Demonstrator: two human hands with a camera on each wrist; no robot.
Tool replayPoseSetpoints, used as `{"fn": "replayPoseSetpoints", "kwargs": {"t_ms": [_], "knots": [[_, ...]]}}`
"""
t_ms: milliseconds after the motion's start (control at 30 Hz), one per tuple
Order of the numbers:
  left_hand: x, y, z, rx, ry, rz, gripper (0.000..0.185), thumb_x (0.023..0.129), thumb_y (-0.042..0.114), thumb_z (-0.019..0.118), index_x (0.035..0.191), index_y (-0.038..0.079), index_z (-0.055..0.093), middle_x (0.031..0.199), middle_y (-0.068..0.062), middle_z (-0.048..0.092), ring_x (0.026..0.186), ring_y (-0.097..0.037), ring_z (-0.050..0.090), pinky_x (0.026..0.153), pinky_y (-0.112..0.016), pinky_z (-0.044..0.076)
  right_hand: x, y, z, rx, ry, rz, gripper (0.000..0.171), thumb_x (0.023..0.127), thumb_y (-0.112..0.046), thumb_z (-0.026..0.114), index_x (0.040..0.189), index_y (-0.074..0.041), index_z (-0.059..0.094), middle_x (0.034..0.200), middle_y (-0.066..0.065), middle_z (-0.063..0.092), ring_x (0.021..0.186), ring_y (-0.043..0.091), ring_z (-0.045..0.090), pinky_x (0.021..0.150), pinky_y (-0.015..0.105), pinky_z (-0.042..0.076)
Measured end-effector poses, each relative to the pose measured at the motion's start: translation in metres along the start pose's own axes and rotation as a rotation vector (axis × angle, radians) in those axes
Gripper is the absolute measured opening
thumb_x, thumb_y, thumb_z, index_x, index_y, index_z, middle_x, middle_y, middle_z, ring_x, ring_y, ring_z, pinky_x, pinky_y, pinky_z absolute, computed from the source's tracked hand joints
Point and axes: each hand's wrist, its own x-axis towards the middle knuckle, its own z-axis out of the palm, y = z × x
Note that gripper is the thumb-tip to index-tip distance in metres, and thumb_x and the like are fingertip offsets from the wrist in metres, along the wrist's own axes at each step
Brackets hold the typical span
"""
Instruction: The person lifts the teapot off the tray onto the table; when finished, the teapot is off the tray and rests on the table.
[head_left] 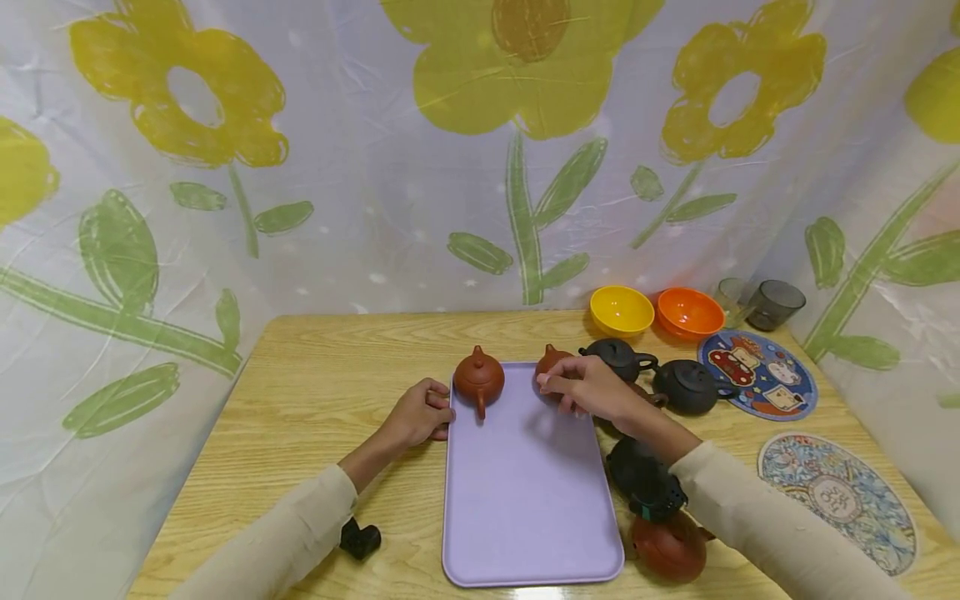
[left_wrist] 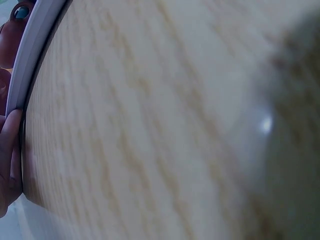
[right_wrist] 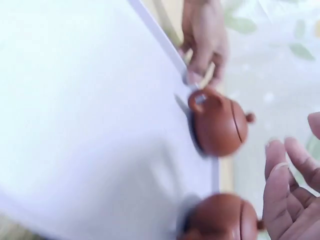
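Far left on the wooden table (head_left: 315,375), near my left sleeve, lies a small black object (head_left: 360,538). My left hand (head_left: 420,414) rests on the table at the left edge of the lilac tray (head_left: 525,500), its fingers (left_wrist: 9,145) curled loosely against the rim near the far corner; I pinch nothing that I can see, the fingers only touch the tray's edge.

Just beside that hand, on the tray's far left corner, stands a reddish-brown clay teapot (head_left: 478,377), upright, lid on, its spout or handle pointing toward me. My right wrist view shows it close to the rim, with my left hand just beyond.

Further right, at the tray's far right corner, sits a second reddish-brown teapot (head_left: 550,364). My right hand (head_left: 588,390) lies over it, fingers (right_wrist: 280,200) straight and relaxed, apart from the pot in the wrist view; from the head view I cannot tell whether they touch it.

Right of the tray stand two dark teapots (head_left: 678,385), touching or nearly so. Behind them are a yellow bowl (head_left: 621,309), an orange bowl (head_left: 688,312) and two smoky glasses (head_left: 772,303). Two patterned round mats (head_left: 780,392) lie at the far right. Under my right forearm sits another brown teapot (head_left: 671,548).
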Motion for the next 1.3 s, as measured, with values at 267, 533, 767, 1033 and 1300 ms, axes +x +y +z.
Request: {"fn": "replayPoseSetpoints", "kwargs": {"t_ms": [267, 533, 767, 1033, 1300], "knots": [[-0.001, 0.002, -0.001, -0.001, -0.004, 0.0, 0.035, 0.089, -0.004, 0.065, 0.122, -0.002, 0.053, 0.102, -0.013, 0.056, 0.076, -0.018, 0.063, 0.062, -0.033, 0.064, 0.026, -0.005, 0.035, -0.01, -0.053, 0.013, 0.029, 0.096, -0.031, 0.066, 0.105, -0.005, 0.076, 0.104, 0.006, 0.072, 0.068, 0.018, 0.064, 0.055, 0.025, 0.051], [-0.001, 0.002, 0.0, -0.005, -0.003, 0.008, 0.036, 0.089, -0.005, 0.065, 0.122, -0.003, 0.053, 0.101, -0.013, 0.055, 0.075, -0.019, 0.063, 0.062, -0.034, 0.064, 0.042, -0.003, 0.063, -0.006, -0.07, 0.066, 0.032, 0.093, -0.037, 0.069, 0.105, -0.009, 0.077, 0.104, 0.009, 0.072, 0.071, 0.018, 0.066, 0.056, 0.025, 0.052], [0.0, 0.001, 0.0, -0.017, 0.0, 0.014, 0.036, 0.088, -0.005, 0.066, 0.122, -0.003, 0.053, 0.1, -0.013, 0.056, 0.075, -0.019, 0.063, 0.062, -0.034, 0.064, 0.047, -0.006, 0.079, -0.024, -0.098, 0.087, 0.034, 0.095, -0.04, 0.065, 0.1, -0.01, 0.079, 0.098, 0.007, 0.075, 0.066, 0.017, 0.065, 0.053, 0.024, 0.05], [0.001, -0.001, 0.003, -0.006, 0.012, 0.01, 0.037, 0.088, -0.004, 0.067, 0.122, -0.002, 0.053, 0.102, -0.015, 0.058, 0.076, -0.019, 0.064, 0.061, -0.033, 0.064, 0.054, -0.004, 0.092, 0.0, -0.078, 0.118, 0.036, 0.097, -0.037, 0.064, 0.089, -0.004, 0.078, 0.088, 0.005, 0.071, 0.057, 0.014, 0.06, 0.046, 0.022, 0.047], [0.001, -0.001, 0.001, 0.002, 0.016, 0.012, 0.036, 0.088, -0.003, 0.067, 0.122, -0.002, 0.054, 0.101, -0.014, 0.058, 0.076, -0.019, 0.064, 0.061, -0.033, 0.064, 0.054, -0.006, 0.095, 0.024, -0.058, 0.122, 0.034, 0.097, -0.031, 0.063, 0.087, -0.002, 0.076, 0.085, 0.005, 0.071, 0.057, 0.015, 0.062, 0.047, 0.023, 0.048]]}}
